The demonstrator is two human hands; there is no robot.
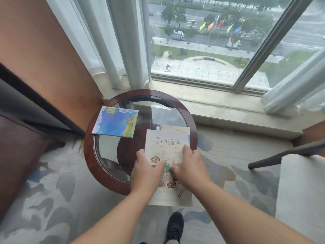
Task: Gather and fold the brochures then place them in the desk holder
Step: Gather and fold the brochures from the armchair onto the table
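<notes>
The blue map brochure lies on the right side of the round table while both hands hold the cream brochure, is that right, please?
Not quite: in the head view the blue map brochure lies on the left side of the round table. The left hand and right hand do hold the cream brochure.

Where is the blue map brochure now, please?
The map brochure lies on the round table's left edge in the head view, left of the food brochure.

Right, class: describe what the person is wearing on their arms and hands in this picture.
Nothing is worn on either. The left hand and right hand are bare, with no gloves, rings, watch or bracelet in view, and no sleeves show.
</notes>
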